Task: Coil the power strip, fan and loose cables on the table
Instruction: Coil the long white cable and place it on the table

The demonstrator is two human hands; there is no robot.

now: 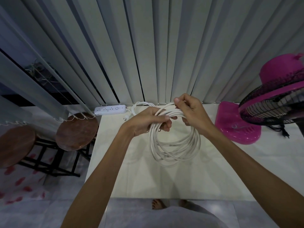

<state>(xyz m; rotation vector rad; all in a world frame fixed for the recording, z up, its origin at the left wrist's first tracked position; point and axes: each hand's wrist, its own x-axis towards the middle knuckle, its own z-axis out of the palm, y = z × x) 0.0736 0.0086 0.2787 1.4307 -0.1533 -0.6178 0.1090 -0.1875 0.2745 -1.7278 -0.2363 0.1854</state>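
Observation:
A white cable coil point(175, 148) of several loops hangs above the middle of the pale table point(164, 181). My left hand point(146, 120) grips the top of the loops from the left. My right hand point(190, 109) pinches a strand at the coil's top right between thumb and fingers. A white power strip point(110, 109) lies at the far left edge, its own cord point(139, 106) looped beside it with the plug point(125, 118) on the table. The pink fan point(271, 99) stands at the right, its black cord point(283, 130) lying by the base.
Grey vertical blinds point(148, 46) hang right behind the table. Two round brown stools point(76, 130) stand on the floor to the left. My bare feet point(158, 204) show under the near edge.

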